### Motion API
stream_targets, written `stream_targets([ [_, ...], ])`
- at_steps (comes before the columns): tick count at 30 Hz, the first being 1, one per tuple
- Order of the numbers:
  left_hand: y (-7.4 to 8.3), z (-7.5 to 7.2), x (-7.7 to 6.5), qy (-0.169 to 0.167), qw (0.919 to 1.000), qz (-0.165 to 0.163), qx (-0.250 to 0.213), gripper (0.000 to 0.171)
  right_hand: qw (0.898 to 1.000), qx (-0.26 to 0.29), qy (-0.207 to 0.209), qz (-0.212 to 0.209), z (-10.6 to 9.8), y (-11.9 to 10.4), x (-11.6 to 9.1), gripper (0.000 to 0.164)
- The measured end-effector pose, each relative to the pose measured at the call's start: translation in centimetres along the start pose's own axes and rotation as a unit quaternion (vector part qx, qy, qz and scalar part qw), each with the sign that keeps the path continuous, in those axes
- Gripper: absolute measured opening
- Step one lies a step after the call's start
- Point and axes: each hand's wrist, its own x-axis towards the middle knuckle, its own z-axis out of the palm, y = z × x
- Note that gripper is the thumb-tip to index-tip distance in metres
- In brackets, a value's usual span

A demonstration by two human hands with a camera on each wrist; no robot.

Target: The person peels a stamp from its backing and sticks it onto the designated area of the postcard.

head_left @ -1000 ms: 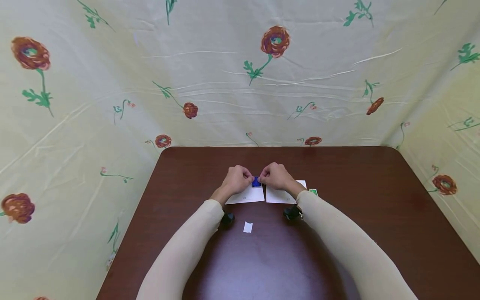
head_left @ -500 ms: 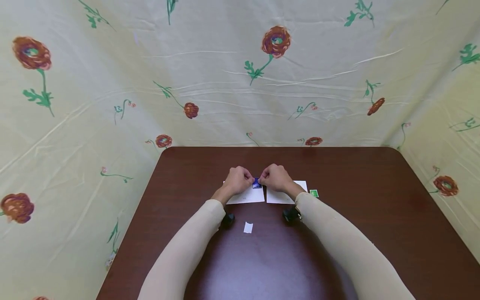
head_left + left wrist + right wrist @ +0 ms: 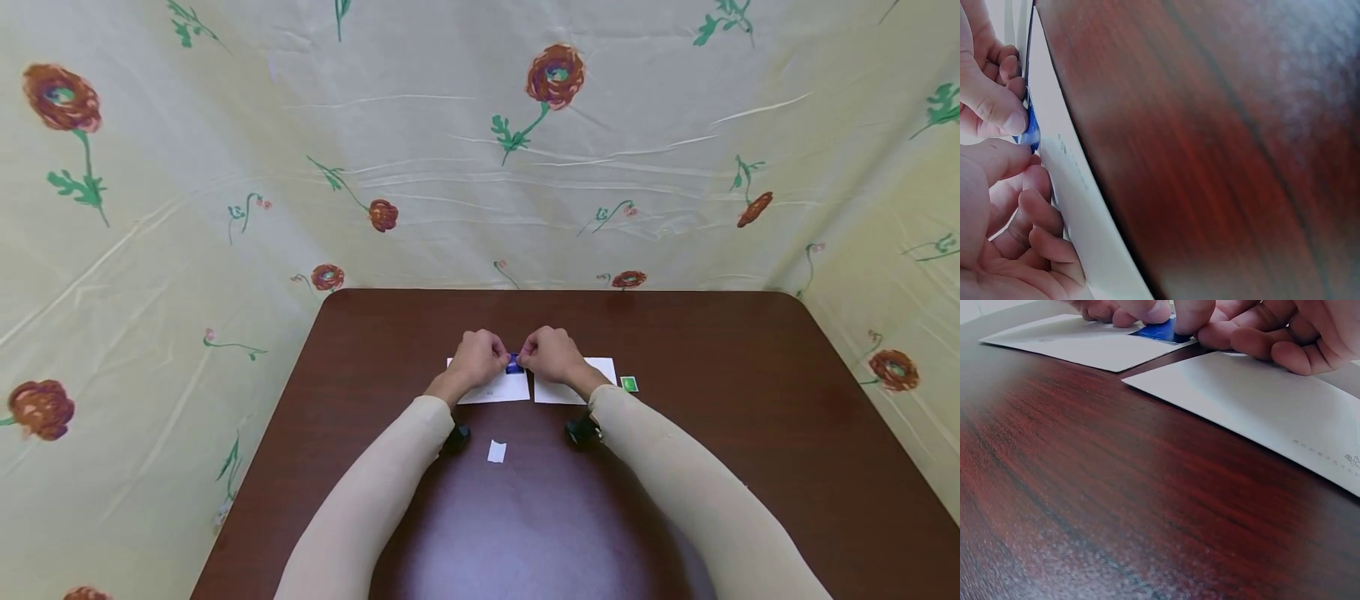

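Observation:
A small blue stamp [image 3: 514,367] lies at the upper right corner of the left white envelope [image 3: 495,392]. My left hand [image 3: 478,357] pinches its left edge between thumb and curled fingers. From the other side, my right hand [image 3: 553,354] holds the right edge, its thumb close to the left one. The right wrist view shows the blue stamp [image 3: 1161,332] low against the paper, partly covered by fingertips. Beneath my right hand lies a second white envelope [image 3: 1247,400] with faint print, a narrow gap away from the first.
To the right of the envelopes, a green stamp [image 3: 628,383] with a white border lies on the dark brown table [image 3: 712,358]. A small white paper piece [image 3: 497,452] is nearer me, between the forearms. Behind the table hangs a flowered curtain [image 3: 450,133].
Both hands stay at the blue stamp with only slight finger shifts. The head view has tilted a little, and more of the green stamp shows beside my right sleeve than a second ago.

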Motion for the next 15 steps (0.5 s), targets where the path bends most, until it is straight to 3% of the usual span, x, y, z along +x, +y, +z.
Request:
stream_targets([
  [6, 0.09, -0.01, -0.02, 0.001, 1.0, -0.003, 0.005, 0.015, 1.0, -0.011, 0.008, -0.005, 0.05, -0.1, 0.01, 0.013],
  [15, -0.16, 0.57, 0.28, 0.018, 0.9986, 0.022, 0.045, 0.013, 0.998, -0.048, 0.031, -0.018, 0.61, 0.05, 0.02, 0.013],
])
